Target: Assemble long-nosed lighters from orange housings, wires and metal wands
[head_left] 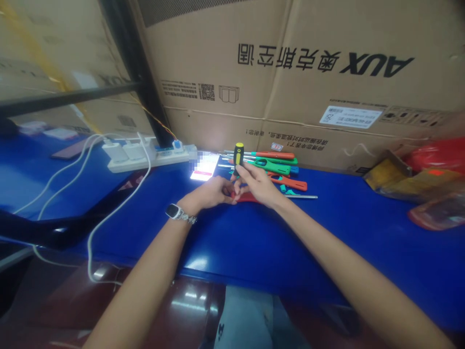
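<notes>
My right hand [259,184] is closed around a short black and yellow screwdriver [239,156], which stands upright with its handle's end up. Its tip is hidden behind my fingers. Below it lies a red long-neck lighter [247,197], whose metal tube [305,197] points to the right. My left hand [214,192], with a watch [173,211] on its wrist, pinches the lighter's left end. Just beyond my hands lie several more long-neck lighters, among them a green one [274,166] and an orange one [290,182]. Small green pieces [288,191] rest near the red lighter's tube.
A lit phone screen [203,167] lies left of the lighters. Behind it is a white power strip [156,159] with plugs and trailing cables [90,232]. A large cardboard box [290,97] backs the blue table [232,242]. Red plastic packaging [439,157] sits at the right.
</notes>
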### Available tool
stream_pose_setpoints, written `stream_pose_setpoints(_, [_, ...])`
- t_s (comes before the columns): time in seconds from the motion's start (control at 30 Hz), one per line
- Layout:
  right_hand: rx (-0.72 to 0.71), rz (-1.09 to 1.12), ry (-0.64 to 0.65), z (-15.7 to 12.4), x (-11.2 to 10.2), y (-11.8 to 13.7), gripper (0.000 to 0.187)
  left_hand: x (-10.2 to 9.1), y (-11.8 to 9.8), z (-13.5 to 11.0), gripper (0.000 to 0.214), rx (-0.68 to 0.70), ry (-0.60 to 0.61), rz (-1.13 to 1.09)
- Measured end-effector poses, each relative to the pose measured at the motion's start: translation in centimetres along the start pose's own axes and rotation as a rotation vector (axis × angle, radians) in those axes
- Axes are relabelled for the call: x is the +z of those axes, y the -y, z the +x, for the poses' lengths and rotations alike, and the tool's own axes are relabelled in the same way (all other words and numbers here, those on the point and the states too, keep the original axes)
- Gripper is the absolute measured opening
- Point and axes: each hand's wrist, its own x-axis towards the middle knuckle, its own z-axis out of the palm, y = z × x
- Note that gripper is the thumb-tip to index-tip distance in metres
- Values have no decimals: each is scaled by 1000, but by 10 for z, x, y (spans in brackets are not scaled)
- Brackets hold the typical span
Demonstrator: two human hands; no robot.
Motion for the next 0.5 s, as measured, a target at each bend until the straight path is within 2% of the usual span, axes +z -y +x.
stream_pose_setpoints(0.07, [-11, -10, -34, 1, -4, 1, 50, 0, -1, 0, 22, -21, -15, 28])
stream_pose_setpoints(0.2, [-50, -54, -195, 5, -3, -5, 51, 1, -4, 1, 23, -50, -51, 76])
stream_pose_setpoints(0.27, [-48, -52, -210, 5, -1, -8, 50, 1, -5, 1, 21, -34, -30, 100])
stream_pose_setpoints(0.33, [-60, -49, -161, 3, 0, -8, 48, 2, -7, 1, 19, -3, -17, 112])
stream_pose_setpoints(0.5, [-71, -74, 73, -1, -8, -3, 42, 2, -9, 0, 19, 34, -26, 33])
